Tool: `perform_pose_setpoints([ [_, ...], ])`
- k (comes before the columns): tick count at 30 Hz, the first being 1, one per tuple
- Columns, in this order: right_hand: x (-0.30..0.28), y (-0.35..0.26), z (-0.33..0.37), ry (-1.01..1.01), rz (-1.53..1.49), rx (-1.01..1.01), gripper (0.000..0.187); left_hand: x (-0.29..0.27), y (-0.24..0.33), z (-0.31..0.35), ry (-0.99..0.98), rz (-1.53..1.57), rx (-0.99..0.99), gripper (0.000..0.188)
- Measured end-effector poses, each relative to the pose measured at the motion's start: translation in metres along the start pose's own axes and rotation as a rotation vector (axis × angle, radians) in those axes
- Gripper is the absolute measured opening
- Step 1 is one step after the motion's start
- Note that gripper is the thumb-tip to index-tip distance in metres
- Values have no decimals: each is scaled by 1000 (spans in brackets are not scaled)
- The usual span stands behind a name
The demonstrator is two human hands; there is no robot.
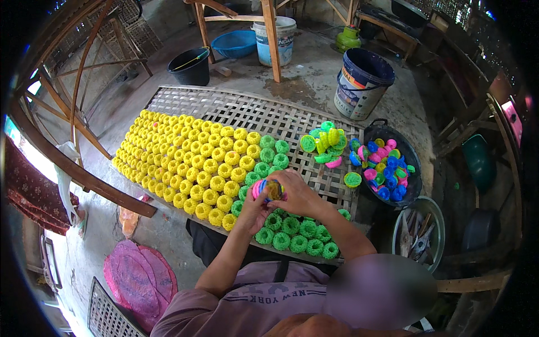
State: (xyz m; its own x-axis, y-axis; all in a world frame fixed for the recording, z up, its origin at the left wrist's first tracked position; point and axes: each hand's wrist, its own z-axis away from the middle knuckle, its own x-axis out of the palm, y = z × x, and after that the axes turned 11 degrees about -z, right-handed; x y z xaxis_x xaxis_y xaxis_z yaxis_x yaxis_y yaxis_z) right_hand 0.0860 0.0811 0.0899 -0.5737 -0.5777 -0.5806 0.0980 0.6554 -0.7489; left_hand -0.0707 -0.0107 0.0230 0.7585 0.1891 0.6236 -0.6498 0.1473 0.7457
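Over the woven bamboo tray, both my hands are closed round a short stack of small plastic moulds (267, 191) in pink, blue and a yellowish colour. My left hand (256, 214) grips its near left side, while my right hand (300, 195) wraps it from the right. Below and around them sit green ring-shaped cakes (291, 226) with hollow middles. Rows of similar yellow ring-shaped cakes (196, 160) cover the tray's left part. More moulds, a green and yellow pile (327, 143), lie on the tray beyond my right hand. My fingers partly hide the stack.
At the tray's (224, 104) right end stands a black basin (412, 151) of colourful moulds. Nearby are a paint bucket (359, 84) and a clear tub (435, 219) with utensils. A dark bucket (189, 67) and blue basin (234, 44) stand beyond. Pink round sheets (137, 278) lie at left.
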Motion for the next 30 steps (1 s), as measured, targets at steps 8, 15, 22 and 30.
perform_pose_setpoints([
  [8, 8, -19, -1, 113, -22, -48, 33, 7, 16, 10, 72, -13, 128, 54],
  [15, 41, 19, -1, 306, -718, 233, 18, 12, 9, 15, 251, -65, 282, 67],
  [22, 37, 42, 6, 282, -1470, 547, 18, 7, 1, 9, 319, -198, 325, 68],
  [30, 43, 48, 0, 247, -1324, 687, 21, 8, 12, 9, 327, -736, 547, 73],
])
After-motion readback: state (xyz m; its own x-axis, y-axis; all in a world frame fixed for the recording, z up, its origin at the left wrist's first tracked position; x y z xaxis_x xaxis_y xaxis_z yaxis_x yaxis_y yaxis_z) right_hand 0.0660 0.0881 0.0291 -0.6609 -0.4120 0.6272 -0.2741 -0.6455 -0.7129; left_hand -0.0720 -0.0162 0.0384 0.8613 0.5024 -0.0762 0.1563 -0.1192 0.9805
